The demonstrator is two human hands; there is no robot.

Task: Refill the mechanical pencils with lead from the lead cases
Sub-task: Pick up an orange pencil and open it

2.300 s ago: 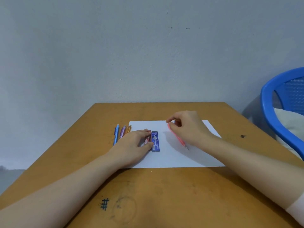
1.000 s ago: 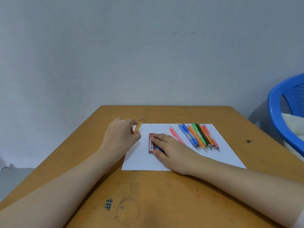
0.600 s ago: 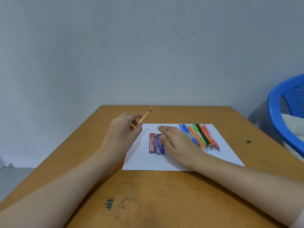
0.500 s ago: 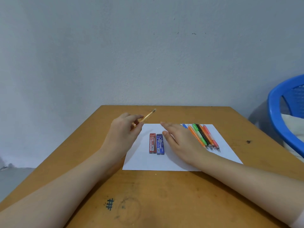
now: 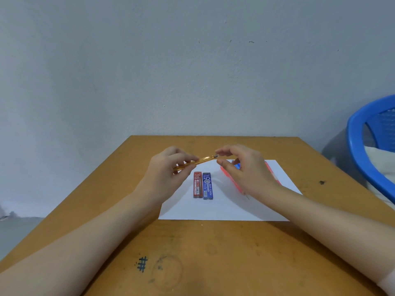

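the left hand [image 5: 168, 174] is gripping the orange pencil [image 5: 202, 160] by its nearer half, fingers curled round the barrel, and is holding it in the air above the far edge of the sheet of paper [image 5: 224, 208]; the pencil is lying nearly level, tilting up a little toward the right; the right hand [image 5: 250, 174] is pinching the pencil's metal end between thumb and forefinger, its other fingers hanging loosely curled; neither hand is touching the table [image 5: 213, 253]; the red lead case [image 5: 197, 184] and the blue lead case [image 5: 207, 185] are lying on the paper side by side, touching, labels up, red on the left, just below the gap between the hands; whether they are open cannot be told; the other pencils [image 5: 225, 170] are lying on the paper's right half, mostly hidden behind the right hand, with a pink barrel and a bit of blue showing; a blue chair [image 5: 359, 150] is standing at the right edge; a hash mark [image 5: 142, 263] is showing on the near tabletop.
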